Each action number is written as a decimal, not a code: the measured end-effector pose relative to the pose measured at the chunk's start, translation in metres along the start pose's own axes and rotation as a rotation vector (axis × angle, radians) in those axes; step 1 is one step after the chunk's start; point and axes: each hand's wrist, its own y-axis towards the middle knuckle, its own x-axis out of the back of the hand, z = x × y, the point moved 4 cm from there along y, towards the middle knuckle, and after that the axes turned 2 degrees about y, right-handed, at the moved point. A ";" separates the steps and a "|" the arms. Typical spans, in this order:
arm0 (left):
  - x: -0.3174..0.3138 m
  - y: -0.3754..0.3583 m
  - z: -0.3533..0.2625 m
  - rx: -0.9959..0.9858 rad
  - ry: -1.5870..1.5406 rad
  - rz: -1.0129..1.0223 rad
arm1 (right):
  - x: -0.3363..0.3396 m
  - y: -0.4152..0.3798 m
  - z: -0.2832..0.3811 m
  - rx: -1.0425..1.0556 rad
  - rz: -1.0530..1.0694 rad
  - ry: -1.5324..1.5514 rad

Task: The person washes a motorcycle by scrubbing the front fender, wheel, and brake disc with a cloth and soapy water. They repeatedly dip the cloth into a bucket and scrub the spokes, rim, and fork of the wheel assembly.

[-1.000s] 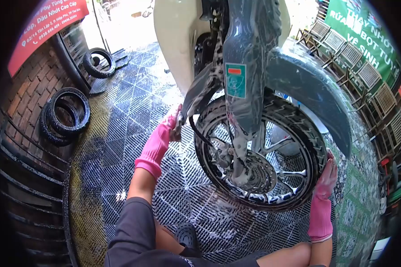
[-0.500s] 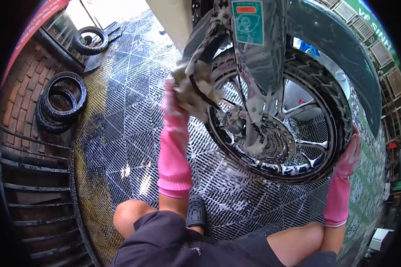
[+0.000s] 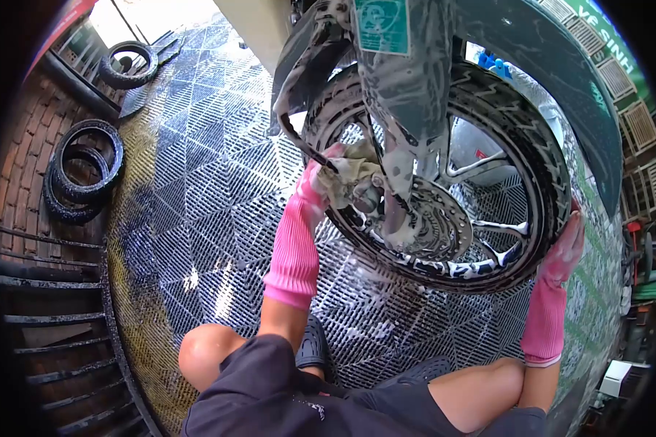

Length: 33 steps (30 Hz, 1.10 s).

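Note:
A soapy motorbike front wheel (image 3: 521,164) stands before me, with foam on its spokes, tyre and brake disc (image 3: 452,229). My left hand (image 3: 315,180), in a pink glove, is closed around a beige wash cloth (image 3: 353,178). The cloth presses in by the brake caliper at the bottom of the fork, beside a black hose (image 3: 291,130). Its fingertips are partly hidden by the cloth. My right hand (image 3: 565,244), also gloved in pink, lies flat with straight fingers against the right side of the tyre. The foamy grey fork cover (image 3: 404,87) rises above the hub.
Loose tyres (image 3: 87,160) lie at the left, with another tyre (image 3: 129,65) farther back. A black metal rack (image 3: 55,317) stands at lower left. Wet, foamy grid matting (image 3: 219,182) covers the floor. A green hose (image 3: 650,291) is at the far right.
My left hand has moved right and slightly down with the cloth, from beside the hose in to the caliper. My right hand stays on the tyre. The view has shifted slightly.

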 end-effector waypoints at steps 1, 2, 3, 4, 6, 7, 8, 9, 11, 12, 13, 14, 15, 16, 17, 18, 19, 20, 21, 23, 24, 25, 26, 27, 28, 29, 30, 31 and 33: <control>0.005 0.009 -0.002 -0.125 0.174 0.071 | -0.001 0.001 0.001 0.035 0.001 -0.033; 0.008 0.016 -0.010 -0.258 0.328 0.122 | -0.001 0.003 0.002 0.070 0.001 -0.067; 0.007 0.025 -0.012 -0.281 0.459 0.194 | 0.000 0.005 0.005 0.109 0.005 -0.105; 0.005 0.027 -0.011 -0.293 0.588 0.267 | 0.001 0.005 0.010 0.147 0.019 -0.139; 0.001 0.020 -0.005 -0.300 0.717 0.334 | 0.003 0.011 0.019 0.215 -0.014 -0.115; -0.002 0.015 0.002 -0.076 0.004 0.275 | 0.003 0.012 0.021 0.245 -0.036 -0.104; -0.009 0.010 0.014 0.153 -0.704 0.195 | 0.003 0.013 0.022 0.274 -0.059 -0.094; -0.022 0.006 0.013 0.056 -0.919 0.271 | 0.003 0.011 0.018 0.260 -0.036 -0.096; -0.041 -0.002 0.017 -0.065 -1.119 0.154 | 0.002 0.004 0.009 0.250 -0.019 -0.131; -0.048 -0.008 0.021 -0.102 -1.088 -0.060 | 0.002 0.000 0.004 0.239 -0.015 -0.131; -0.053 -0.020 0.025 -0.140 -1.048 -0.275 | 0.001 -0.003 -0.001 0.189 0.023 -0.137; -0.057 -0.034 0.027 -0.182 -1.000 -0.488 | -0.001 -0.004 -0.005 0.143 0.058 -0.144; -0.060 -0.053 0.027 -0.228 -0.948 -0.700 | -0.001 -0.002 0.002 0.143 0.003 -0.137; -0.084 -0.082 -0.035 0.208 -0.918 -0.643 | -0.001 -0.003 -0.001 0.145 0.002 -0.139; -0.095 -0.095 -0.027 0.216 -0.928 -0.711 | 0.000 -0.004 -0.003 0.194 -0.015 -0.123; -0.101 -0.104 -0.002 0.095 -0.697 -0.739 | 0.001 -0.006 -0.004 0.242 -0.030 -0.104; -0.107 -0.114 0.022 -0.016 -0.466 -0.790 | 0.002 -0.008 -0.005 0.240 -0.026 -0.099; -0.110 -0.114 0.031 -0.134 -0.218 -0.764 | 0.001 -0.008 -0.009 0.143 0.044 -0.072; -0.112 -0.114 0.024 -0.257 0.021 -0.763 | -0.001 -0.008 -0.011 0.097 0.072 -0.053; -0.126 -0.110 0.002 -0.372 -0.037 -0.681 | -0.004 -0.011 -0.015 0.055 0.082 -0.033; -0.124 -0.103 -0.017 -0.407 0.021 -0.713 | -0.002 -0.010 -0.014 0.053 0.073 -0.034; -0.121 -0.096 -0.036 -0.441 0.080 -0.747 | -0.001 -0.010 -0.014 0.051 0.063 -0.035; -0.119 -0.088 -0.056 -0.472 0.140 -0.783 | 0.002 -0.002 -0.005 0.043 0.081 -0.006; -0.113 -0.078 -0.070 -0.500 0.173 -0.816 | 0.003 -0.001 -0.002 0.033 0.094 0.009; -0.107 -0.069 -0.079 -0.493 0.157 -0.837 | 0.004 0.001 0.000 0.023 0.106 0.024; -0.102 -0.062 -0.089 -0.485 0.130 -0.867 | 0.004 0.001 0.000 0.014 0.082 0.051; -0.098 -0.057 -0.093 -0.465 0.083 -0.886 | 0.004 0.000 -0.001 0.009 0.072 0.064; -0.098 -0.056 -0.094 -0.425 0.017 -0.893 | 0.004 -0.001 -0.001 0.004 0.061 0.078; -0.103 -0.059 -0.091 -0.334 -0.132 -0.894 | 0.004 -0.002 -0.002 0.000 0.069 0.045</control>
